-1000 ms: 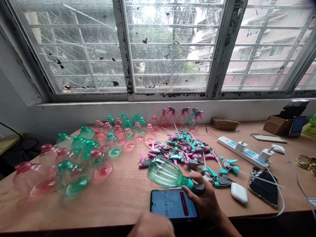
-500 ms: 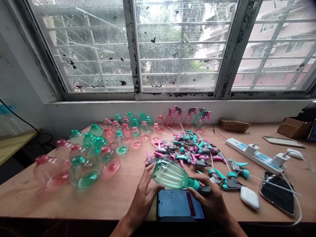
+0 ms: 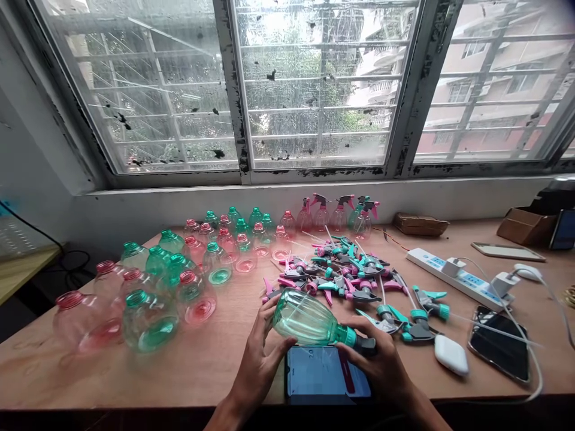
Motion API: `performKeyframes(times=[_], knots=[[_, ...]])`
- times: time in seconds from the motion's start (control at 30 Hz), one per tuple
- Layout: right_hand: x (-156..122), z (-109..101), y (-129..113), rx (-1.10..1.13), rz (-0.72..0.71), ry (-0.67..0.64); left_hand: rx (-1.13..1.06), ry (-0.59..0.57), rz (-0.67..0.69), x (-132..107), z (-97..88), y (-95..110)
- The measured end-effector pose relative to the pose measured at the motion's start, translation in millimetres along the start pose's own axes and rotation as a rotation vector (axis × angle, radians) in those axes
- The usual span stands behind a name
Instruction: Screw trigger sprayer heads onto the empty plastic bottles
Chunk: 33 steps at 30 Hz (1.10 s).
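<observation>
While the left hand (image 3: 260, 354) holds a green spray bottle (image 3: 303, 317), the right hand (image 3: 381, 354) grips its spray top (image 3: 365, 345).
Loose pink and teal sprayers (image 3: 348, 280) lie piled behind it.

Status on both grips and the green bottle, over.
Left grip on green spray bottle, right grip at its collar. Bottle nearly horizontal. Smartphone between grips, trigger sprayers piled beyond.
</observation>
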State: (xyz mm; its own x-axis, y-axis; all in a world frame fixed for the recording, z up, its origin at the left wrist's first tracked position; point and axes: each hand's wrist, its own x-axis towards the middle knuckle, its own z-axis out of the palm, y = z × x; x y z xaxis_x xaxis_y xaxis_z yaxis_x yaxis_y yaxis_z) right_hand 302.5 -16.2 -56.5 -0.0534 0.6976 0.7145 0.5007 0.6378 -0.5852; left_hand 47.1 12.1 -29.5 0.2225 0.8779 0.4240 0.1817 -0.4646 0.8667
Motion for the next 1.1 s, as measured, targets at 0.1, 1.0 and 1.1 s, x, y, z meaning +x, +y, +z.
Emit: performKeyframes(times=[0.1, 1.0, 1.1], knots=[[1.1, -2.2, -1.7, 0.021, 0.026, 0.014, 0.109, 0.014, 0.054, 0.5, -0.2, -0.7], [2.4, -0.8, -4.9, 0.042, 0.041, 0.012, 0.095, -0.019, -0.003, -1.1, -1.0, 0.7], [3.0, -2.0, -5.0, 0.061, 0.068, 0.022, 0.129, 0.005, 0.021, -0.5, -1.4, -1.0]])
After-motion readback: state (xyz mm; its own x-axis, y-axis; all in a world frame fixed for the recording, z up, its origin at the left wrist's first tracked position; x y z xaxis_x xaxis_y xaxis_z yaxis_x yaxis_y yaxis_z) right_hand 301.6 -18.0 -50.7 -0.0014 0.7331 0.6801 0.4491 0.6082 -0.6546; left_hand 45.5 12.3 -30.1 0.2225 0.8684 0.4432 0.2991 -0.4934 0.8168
